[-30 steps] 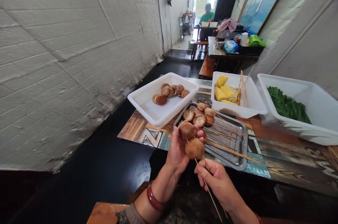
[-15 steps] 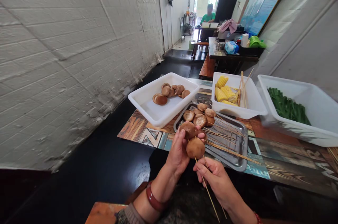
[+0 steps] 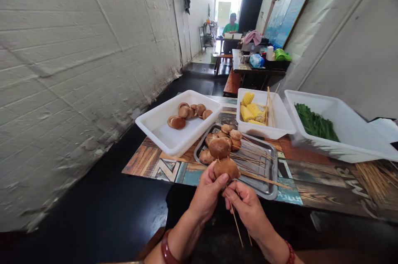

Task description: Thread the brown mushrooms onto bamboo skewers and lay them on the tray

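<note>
My left hand point(image 3: 205, 193) is closed around the lower of two brown mushrooms, its thumb pressed against the near side of the cap. That lower mushroom point(image 3: 226, 168) and the upper mushroom point(image 3: 220, 148) sit one above the other on two thin bamboo skewers point(image 3: 236, 226). With its fingers pinched, my right hand point(image 3: 245, 201) grips the skewers just below the lower cap. Behind my hands, a metal tray point(image 3: 272, 173) bears several skewered mushrooms point(image 3: 235, 144), their sticks pointing right. The inner fingers of my left hand are partly hidden.
A white tub point(image 3: 152, 131) with loose mushrooms point(image 3: 177, 122) stands left of the tray. Further right are a tub point(image 3: 286, 125) with corn and skewers, and another point(image 3: 354, 148) with green leaves. Loose skewers point(image 3: 373, 181) lie at the right. A person point(image 3: 230, 27) sits far back.
My left hand has moved from the upper mushroom down to the lower one. The upper mushroom now stands free of my fingers. The view has turned a little right.
</note>
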Action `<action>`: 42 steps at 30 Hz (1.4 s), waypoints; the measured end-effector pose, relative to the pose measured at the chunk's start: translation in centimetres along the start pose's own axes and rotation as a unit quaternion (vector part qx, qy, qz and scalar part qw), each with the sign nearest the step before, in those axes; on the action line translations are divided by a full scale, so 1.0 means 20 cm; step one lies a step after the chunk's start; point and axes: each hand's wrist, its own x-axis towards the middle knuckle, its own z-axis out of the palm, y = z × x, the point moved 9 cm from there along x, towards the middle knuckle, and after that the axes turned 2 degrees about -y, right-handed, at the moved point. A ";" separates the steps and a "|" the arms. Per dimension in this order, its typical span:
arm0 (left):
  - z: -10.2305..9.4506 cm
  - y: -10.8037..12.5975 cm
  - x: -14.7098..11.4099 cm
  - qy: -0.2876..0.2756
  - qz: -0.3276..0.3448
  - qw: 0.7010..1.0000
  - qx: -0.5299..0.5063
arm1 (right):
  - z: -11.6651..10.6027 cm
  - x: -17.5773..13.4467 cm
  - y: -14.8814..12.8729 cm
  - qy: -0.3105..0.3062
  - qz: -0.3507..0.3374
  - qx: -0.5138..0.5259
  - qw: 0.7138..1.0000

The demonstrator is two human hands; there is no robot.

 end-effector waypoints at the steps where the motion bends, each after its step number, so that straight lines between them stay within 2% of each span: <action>1: 0.00 0.01 0.00 0.001 0.004 1.000 0.001 | 0.00 -0.01 -0.01 0.000 -0.004 -0.010 1.000; 8: 0.03 0.03 -0.03 -0.014 0.002 1.000 0.018 | -0.02 -0.05 0.00 -0.003 0.017 -0.022 1.000; 18: 0.05 0.00 -0.04 -0.028 -0.009 0.999 0.042 | -0.01 -0.07 0.08 -0.010 0.057 0.116 0.992; 21: 0.07 -0.04 -0.05 -0.031 -0.026 0.998 0.043 | -0.03 -0.06 0.09 0.007 0.062 0.148 0.987; 28: 0.08 -0.08 -0.05 -0.023 -0.013 0.998 0.054 | -0.08 -0.07 0.10 0.046 0.072 0.131 0.988; 42: 0.04 -0.10 -0.04 0.005 -0.021 0.999 0.039 | -0.08 -0.09 0.13 0.040 0.062 0.143 0.987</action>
